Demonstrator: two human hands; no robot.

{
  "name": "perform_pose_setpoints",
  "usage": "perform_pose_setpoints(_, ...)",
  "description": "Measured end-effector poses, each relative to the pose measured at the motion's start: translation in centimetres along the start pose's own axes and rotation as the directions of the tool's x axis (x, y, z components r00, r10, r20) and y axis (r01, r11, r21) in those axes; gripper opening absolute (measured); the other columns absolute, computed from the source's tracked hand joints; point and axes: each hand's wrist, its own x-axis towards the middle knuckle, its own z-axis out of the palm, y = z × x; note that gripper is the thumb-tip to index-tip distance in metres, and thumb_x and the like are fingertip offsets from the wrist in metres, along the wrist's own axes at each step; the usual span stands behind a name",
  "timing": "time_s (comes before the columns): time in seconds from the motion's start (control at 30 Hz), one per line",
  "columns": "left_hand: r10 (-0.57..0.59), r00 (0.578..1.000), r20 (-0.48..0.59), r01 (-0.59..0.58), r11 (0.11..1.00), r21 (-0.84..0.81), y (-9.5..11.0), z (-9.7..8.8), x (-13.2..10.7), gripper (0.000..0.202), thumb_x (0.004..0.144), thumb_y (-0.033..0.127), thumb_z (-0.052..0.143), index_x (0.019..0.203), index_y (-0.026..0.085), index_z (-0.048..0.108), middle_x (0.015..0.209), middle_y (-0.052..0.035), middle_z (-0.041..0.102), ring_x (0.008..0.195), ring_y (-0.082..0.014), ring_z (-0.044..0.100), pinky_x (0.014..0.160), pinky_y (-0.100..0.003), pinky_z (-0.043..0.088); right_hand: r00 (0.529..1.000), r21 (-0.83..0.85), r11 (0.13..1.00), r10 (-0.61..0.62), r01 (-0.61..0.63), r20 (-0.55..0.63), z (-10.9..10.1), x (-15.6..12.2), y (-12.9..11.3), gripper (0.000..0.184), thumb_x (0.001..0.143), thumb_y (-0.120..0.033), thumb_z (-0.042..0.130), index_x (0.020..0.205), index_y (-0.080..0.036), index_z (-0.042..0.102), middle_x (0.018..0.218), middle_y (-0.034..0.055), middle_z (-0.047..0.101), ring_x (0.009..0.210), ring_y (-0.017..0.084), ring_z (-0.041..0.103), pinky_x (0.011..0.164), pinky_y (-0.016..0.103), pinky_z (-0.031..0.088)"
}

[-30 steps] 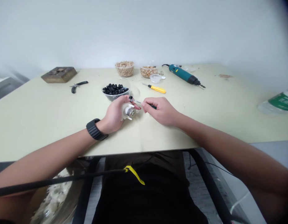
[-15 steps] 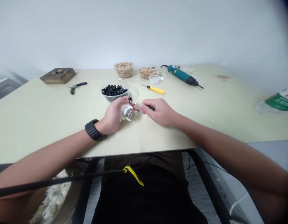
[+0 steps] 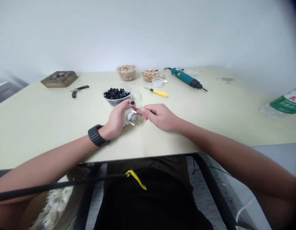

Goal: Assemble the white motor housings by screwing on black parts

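Note:
My left hand [image 3: 116,118] is closed around a white plastic housing [image 3: 127,117], with a small metal motor [image 3: 133,118] facing outward from it. A small black part [image 3: 132,103] is pinched at the thumb and fingertips of that same hand. In my right hand [image 3: 161,117] is a screwdriver [image 3: 137,108], its dark handle mostly hidden by the fingers. Its thin metal shaft points left and its tip is at the black part; whether it sits inside cannot be made out. Just beyond the left hand stands a clear bowl of small black parts [image 3: 116,93].
Behind lie a yellow-handled screwdriver [image 3: 159,93], a small clear cup [image 3: 157,82], two tubs of small tan pieces [image 3: 126,72] [image 3: 151,75] and a green power tool [image 3: 186,78]. Pliers [image 3: 77,90] and a block [image 3: 59,79] lie left; a bottle [image 3: 284,103] lies right.
The camera view has shifted slightly. My right hand has moved a little left and down with the screwdriver; both hands keep their holds.

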Motion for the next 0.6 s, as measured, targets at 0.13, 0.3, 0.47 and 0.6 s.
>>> perform_pose_setpoints(0.13, 0.077, 0.996, 0.035, -0.078, 0.996, 0.032, -0.29, -0.40, 0.12, 0.019, 0.084, 0.039, 0.062, 0.092, 0.023, 0.059, 0.073, -0.0049, 0.071, 0.077, -0.0242, 0.074, 0.059, -0.031, 0.051, 0.998, 0.080, 0.995, 0.054, -0.057, 0.038, -0.06, 0.05, -0.37, 0.041, 0.113, -0.030, 0.051, 0.074, -0.021, 0.059, 0.062, -0.0065, 0.047, 0.060, 0.012, 0.041, 0.064, 0.032, 0.032)
perform_pose_setpoints(0.3, 0.138, 0.990, 0.039, -0.139, 0.990, 0.037, -0.63, -0.61, 0.35, 0.020, 0.085, 0.041, 0.064, 0.092, 0.023, 0.060, 0.075, -0.0056, 0.072, 0.076, -0.0222, 0.071, 0.061, -0.032, 0.051, 0.992, 0.134, 0.984, 0.108, -0.116, 0.067, -0.15, 0.04, -0.90, 0.042, 0.115, -0.027, 0.050, 0.074, -0.021, 0.057, 0.061, -0.0079, 0.043, 0.056, 0.010, 0.037, 0.059, 0.031, 0.029)
perform_pose_setpoints(0.47, 0.170, 0.985, 0.032, -0.171, 0.985, 0.035, -0.67, -0.54, 0.36, 0.019, 0.086, 0.040, 0.065, 0.091, 0.022, 0.062, 0.074, -0.0048, 0.072, 0.076, -0.0222, 0.072, 0.064, -0.032, 0.052, 0.991, 0.141, 0.982, 0.118, -0.125, 0.058, -0.17, 0.06, -0.86, 0.043, 0.116, -0.027, 0.050, 0.074, -0.021, 0.058, 0.060, -0.0078, 0.043, 0.055, 0.010, 0.036, 0.058, 0.031, 0.029)
perform_pose_setpoints(0.6, 0.194, 0.981, 0.005, -0.194, 0.979, 0.060, -0.70, -0.56, 0.33, 0.017, 0.086, 0.039, 0.065, 0.089, 0.023, 0.062, 0.076, -0.0053, 0.073, 0.079, -0.0228, 0.072, 0.068, -0.034, 0.053, 0.993, 0.158, 0.981, 0.105, -0.113, 0.060, -0.12, 0.08, -0.64, 0.042, 0.116, -0.031, 0.051, 0.076, -0.021, 0.060, 0.062, -0.0068, 0.047, 0.056, 0.011, 0.038, 0.058, 0.031, 0.030)
